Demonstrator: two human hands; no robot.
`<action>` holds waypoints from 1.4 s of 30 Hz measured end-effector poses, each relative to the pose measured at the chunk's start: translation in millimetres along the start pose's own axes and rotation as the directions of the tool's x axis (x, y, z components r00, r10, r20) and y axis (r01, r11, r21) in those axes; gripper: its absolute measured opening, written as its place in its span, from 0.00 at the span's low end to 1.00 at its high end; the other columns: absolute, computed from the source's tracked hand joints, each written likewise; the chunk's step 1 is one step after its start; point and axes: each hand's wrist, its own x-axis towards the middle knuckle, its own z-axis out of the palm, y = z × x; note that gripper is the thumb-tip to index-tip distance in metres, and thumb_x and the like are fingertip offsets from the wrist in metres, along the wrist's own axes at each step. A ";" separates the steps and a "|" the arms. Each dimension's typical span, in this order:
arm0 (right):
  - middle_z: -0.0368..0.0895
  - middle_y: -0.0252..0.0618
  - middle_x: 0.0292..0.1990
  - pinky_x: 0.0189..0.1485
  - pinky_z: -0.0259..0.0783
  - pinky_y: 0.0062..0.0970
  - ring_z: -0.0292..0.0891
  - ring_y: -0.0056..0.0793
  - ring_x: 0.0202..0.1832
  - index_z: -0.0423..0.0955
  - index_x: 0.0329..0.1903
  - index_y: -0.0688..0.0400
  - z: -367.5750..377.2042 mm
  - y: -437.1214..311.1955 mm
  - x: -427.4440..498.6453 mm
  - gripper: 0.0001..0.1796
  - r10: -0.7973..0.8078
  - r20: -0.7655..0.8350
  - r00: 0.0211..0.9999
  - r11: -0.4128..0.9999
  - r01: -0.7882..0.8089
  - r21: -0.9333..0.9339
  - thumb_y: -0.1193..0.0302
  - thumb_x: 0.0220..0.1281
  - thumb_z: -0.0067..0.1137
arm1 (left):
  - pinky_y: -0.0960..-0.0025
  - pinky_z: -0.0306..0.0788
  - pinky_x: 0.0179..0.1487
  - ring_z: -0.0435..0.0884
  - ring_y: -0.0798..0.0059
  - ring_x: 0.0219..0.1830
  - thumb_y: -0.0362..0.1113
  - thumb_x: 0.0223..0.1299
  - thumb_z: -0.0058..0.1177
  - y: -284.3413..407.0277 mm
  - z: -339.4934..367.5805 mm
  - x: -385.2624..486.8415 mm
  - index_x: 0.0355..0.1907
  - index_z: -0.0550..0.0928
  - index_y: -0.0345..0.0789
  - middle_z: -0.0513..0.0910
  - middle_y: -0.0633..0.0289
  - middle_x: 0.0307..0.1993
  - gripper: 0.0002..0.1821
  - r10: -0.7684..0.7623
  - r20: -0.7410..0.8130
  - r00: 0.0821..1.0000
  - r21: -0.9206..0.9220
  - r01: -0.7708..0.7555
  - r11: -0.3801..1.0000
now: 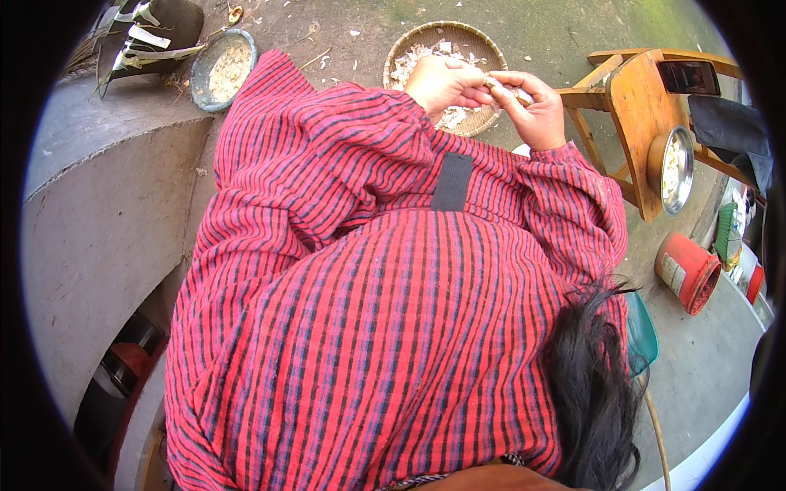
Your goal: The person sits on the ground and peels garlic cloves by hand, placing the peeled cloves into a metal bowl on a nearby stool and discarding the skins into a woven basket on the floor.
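Note:
My left hand (447,87) and my right hand (532,109) meet above a round woven bamboo basket (482,44). Between their fingertips is a small pale piece (489,81), which looks like a garlic clove. Another whitish papery bit (524,96) shows in the curl of my right fingers. Loose pale skins and pieces (457,116), apparently garlic, lie in the basket, partly hidden behind my hands. Off to the right, a steel bowl (678,173) on a wooden chair (638,123) holds several pale yellowish cloves.
A worn basin (222,70) with a pale mash stands at the upper left, beside a dark container (178,30). A low concrete wall (110,215) borders my left. On the right are a phone (688,77) on the chair, a red bucket (686,270) and a green plastic object (640,334).

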 end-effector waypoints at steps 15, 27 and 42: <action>0.75 0.38 0.25 0.27 0.68 0.21 0.73 0.27 0.26 0.74 0.29 0.59 1.9 -10.8 3.8 0.07 -0.276 -0.026 0.961 0.908 0.252 -0.334 0.76 0.42 0.56 | 0.79 0.70 0.26 0.76 0.78 0.21 0.32 0.44 0.51 1.4 1.7 -2.1 0.23 0.76 0.27 0.77 0.58 0.20 0.08 0.122 -0.032 0.992 0.076 -0.119 0.990; 0.73 0.40 0.24 0.28 0.66 0.27 0.71 0.34 0.27 0.73 0.27 0.59 0.8 -20.1 0.2 0.05 -0.317 -0.023 0.948 0.886 0.287 -0.364 0.73 0.43 0.55 | 0.78 0.72 0.28 0.76 0.79 0.22 0.32 0.49 0.48 -0.9 -1.4 -1.6 0.25 0.74 0.30 0.76 0.61 0.23 0.06 0.169 0.009 0.986 0.205 -0.167 0.964; 0.74 0.41 0.25 0.28 0.67 0.24 0.72 0.31 0.28 0.73 0.28 0.60 -3.1 -20.5 0.8 0.06 -0.227 -0.002 0.974 0.943 0.219 -0.251 0.76 0.41 0.54 | 0.75 0.71 0.30 0.76 0.76 0.23 0.33 0.49 0.46 3.4 -3.5 -2.1 0.26 0.73 0.30 0.76 0.59 0.23 0.07 0.058 0.032 0.998 0.150 -0.062 0.987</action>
